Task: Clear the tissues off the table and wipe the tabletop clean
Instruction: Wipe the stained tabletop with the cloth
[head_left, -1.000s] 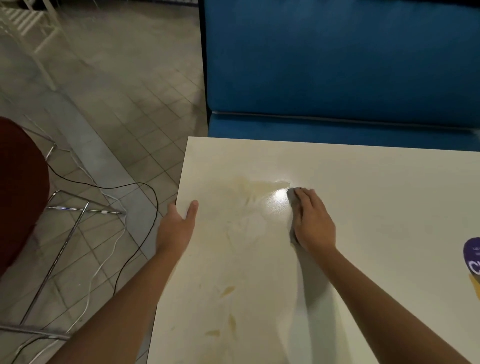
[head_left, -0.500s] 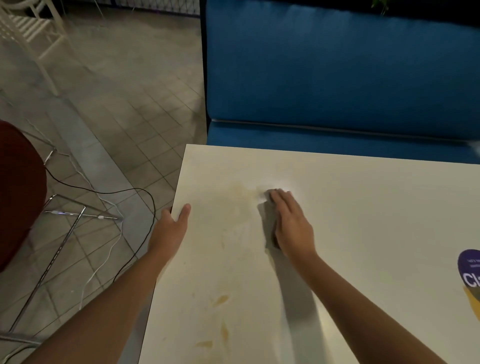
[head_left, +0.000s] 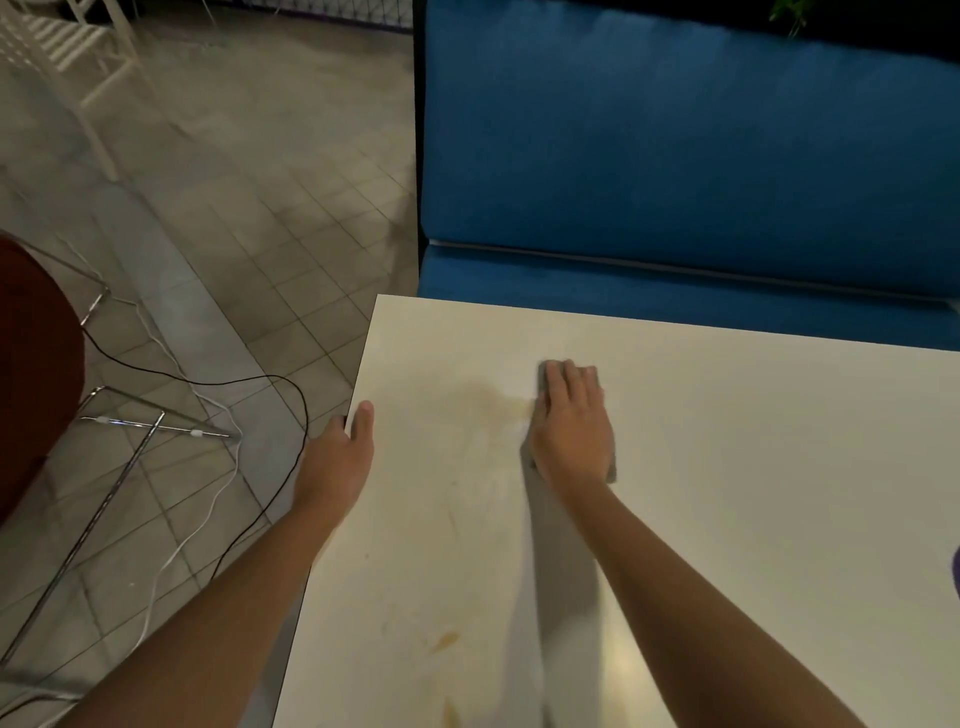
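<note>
Right hand (head_left: 571, 431), grip wide, presses one grey cloth (head_left: 542, 376) flat — left hand (head_left: 332, 462) holds the one smooth white worktop (head_left: 727, 467) by its edge.

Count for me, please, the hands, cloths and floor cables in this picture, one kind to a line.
Hands: 2, the left hand gripping the edge of the table, the right hand flat on the cloth.
Cloths: 1, the grey cloth.
Floor cables: 2, a black cable and a white cable.
Total: 5.
</note>
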